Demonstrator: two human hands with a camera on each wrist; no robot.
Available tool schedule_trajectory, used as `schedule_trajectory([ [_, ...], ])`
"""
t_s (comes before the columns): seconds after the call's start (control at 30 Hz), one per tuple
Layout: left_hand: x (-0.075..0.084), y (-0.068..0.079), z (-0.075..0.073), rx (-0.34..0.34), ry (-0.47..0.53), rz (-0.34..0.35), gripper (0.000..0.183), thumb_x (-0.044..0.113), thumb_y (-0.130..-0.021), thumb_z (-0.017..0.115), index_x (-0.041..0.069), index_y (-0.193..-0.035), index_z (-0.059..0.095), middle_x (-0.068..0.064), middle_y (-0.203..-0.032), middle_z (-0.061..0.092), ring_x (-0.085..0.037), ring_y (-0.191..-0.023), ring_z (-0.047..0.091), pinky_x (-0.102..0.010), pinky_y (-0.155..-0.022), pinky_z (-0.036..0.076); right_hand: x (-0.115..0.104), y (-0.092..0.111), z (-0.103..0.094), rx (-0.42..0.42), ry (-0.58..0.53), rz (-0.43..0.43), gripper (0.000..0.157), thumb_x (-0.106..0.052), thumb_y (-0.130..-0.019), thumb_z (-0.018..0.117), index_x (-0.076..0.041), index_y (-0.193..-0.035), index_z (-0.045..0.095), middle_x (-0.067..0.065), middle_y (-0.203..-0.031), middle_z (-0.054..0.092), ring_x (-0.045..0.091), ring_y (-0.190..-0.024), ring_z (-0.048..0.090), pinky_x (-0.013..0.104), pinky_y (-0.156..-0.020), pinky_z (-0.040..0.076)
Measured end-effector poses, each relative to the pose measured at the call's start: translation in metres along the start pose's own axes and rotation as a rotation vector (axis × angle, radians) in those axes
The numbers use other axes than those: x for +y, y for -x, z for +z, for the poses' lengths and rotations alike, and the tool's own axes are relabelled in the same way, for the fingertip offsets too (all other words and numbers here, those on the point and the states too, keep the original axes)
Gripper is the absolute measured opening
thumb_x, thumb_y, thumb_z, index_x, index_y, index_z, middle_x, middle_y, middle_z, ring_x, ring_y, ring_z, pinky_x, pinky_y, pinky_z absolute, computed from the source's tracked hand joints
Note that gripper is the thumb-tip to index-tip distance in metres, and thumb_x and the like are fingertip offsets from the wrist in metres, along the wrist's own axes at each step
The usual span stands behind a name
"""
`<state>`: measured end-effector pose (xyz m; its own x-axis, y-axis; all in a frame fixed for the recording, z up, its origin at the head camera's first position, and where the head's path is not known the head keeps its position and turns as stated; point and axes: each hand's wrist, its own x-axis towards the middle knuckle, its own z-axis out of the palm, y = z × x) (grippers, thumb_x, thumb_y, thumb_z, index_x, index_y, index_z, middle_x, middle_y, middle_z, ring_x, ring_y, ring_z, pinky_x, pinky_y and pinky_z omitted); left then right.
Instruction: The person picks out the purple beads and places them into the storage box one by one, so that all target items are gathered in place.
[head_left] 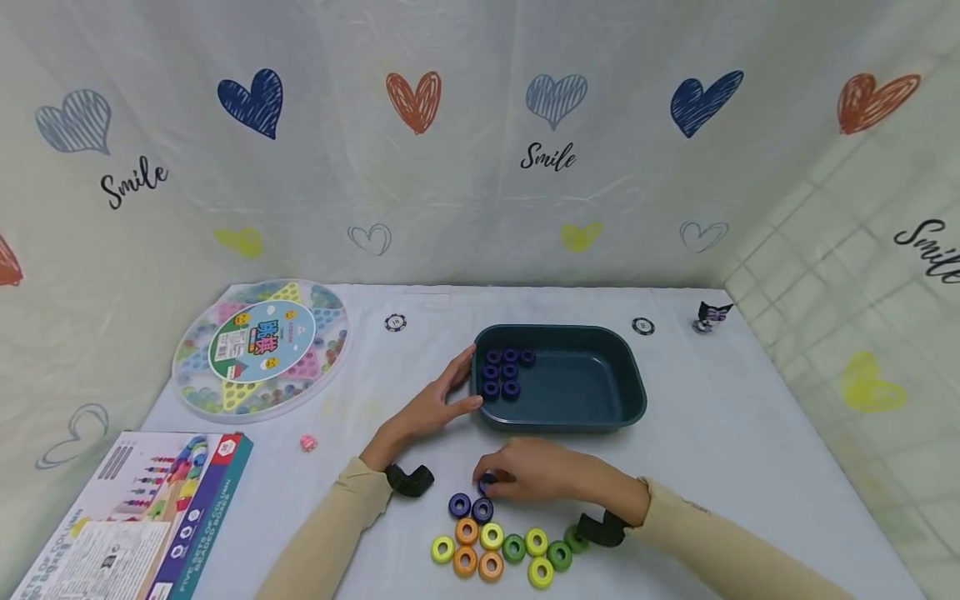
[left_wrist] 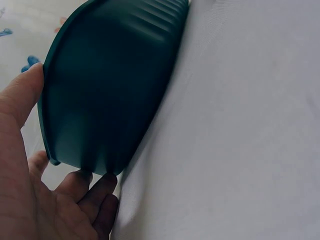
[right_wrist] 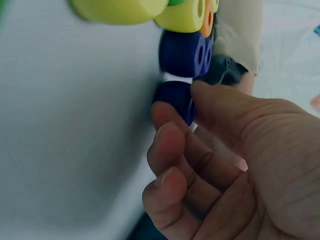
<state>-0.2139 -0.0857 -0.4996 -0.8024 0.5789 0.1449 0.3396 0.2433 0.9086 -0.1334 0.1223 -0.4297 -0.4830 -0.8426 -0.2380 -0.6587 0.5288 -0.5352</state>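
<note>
A dark green plastic tray (head_left: 577, 423) sits on the white table, several purple ring beads (head_left: 510, 370) at its left end. My left hand (head_left: 431, 408) holds that end, thumb and fingers spread against the rim and outer wall; the left wrist view shows the fingertips on the tray's wall (left_wrist: 105, 100). In front of the tray, my right hand (head_left: 536, 471) pinches a purple bead (right_wrist: 172, 97) between thumb and index finger, low at the table. Two more purple beads (head_left: 460, 505) lie beside it. Nearer me are orange (head_left: 465, 561), yellow (head_left: 540, 572) and green beads (head_left: 559, 555).
At the left lie a round marble board game (head_left: 262, 350) and a cardboard box (head_left: 142, 517). A pink trinket (head_left: 308, 442) is near them. Two chips (head_left: 395, 322) and a small dark figurine (head_left: 710, 317) stand toward the back. A printed curtain (head_left: 480, 167) hangs behind the table.
</note>
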Motion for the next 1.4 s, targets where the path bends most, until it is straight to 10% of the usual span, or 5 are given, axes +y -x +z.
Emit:
schedule_trajectory([
  [0.5,0.001,0.000,0.000,0.001,0.010,-0.011,0.077,0.037,-0.087,0.058,0.036,-0.144,0.006,0.011,-0.146,0.020,-0.008,-0.131,0.025,-0.039,-0.105,0.021,0.026,0.034,-0.001,0.036,-0.214,0.047,0.026,-0.023,-0.083,0.066,-0.016,-0.108,0.062,-0.014,-0.069,0.057,-0.001,-0.057,0.048,0.017,-0.053,0.041],
  [1.03,0.038,0.007,-0.007,-0.048,0.030,0.007,0.076,0.019,-0.090,0.056,0.015,-0.146,0.005,-0.011,-0.148,0.017,-0.020,-0.133,0.022,-0.044,-0.105,0.020,0.037,0.045,-0.079,0.246,-0.127,0.099,0.031,-0.034,-0.085,0.062,-0.015,-0.110,0.058,-0.012,-0.070,0.058,0.004,-0.060,0.053,0.024,-0.059,0.047],
  [1.4,0.037,0.006,-0.006,-0.052,0.015,0.011,0.076,0.019,-0.090,0.056,0.015,-0.146,0.005,-0.013,-0.148,0.017,-0.020,-0.132,0.023,-0.042,-0.105,0.021,0.078,0.017,-0.110,0.213,-0.103,0.207,0.037,-0.027,-0.085,0.063,-0.003,-0.112,0.056,0.001,-0.072,0.064,0.019,-0.056,0.060,0.027,-0.055,0.047],
])
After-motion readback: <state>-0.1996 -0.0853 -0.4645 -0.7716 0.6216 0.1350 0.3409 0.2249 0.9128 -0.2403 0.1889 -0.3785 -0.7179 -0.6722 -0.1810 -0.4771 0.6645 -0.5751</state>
